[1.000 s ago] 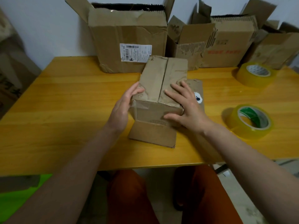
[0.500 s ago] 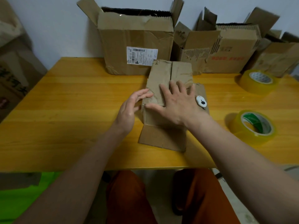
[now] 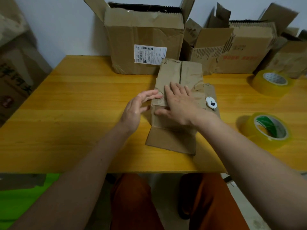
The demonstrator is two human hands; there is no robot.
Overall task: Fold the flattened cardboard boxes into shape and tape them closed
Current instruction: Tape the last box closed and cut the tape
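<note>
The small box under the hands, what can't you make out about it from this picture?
Head view only:
- Seam of the small box: near end hidden under the right hand.
- Its near left corner: partly screened by the left hand.
- Its underside: hidden against the table.
- Shipping label behind it: too small to read.

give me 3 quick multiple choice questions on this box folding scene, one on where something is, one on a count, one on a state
1. Where does the small white and black gadget lie?
A. on flat cardboard right of the small box
B. inside the big labelled box
C. on the floor

2. How many tape rolls are on the table?
A. one
B. two
C. four

3. How is the right hand?
A. gripping a tape roll
B. flat, pressing on the small box
C. hanging off the table

Answers:
1 A, it rests on the cardboard beside the right hand.
2 B, a far tape roll and a near tape roll sit at the right.
3 B, its straight fingers lie on the box top.
</note>
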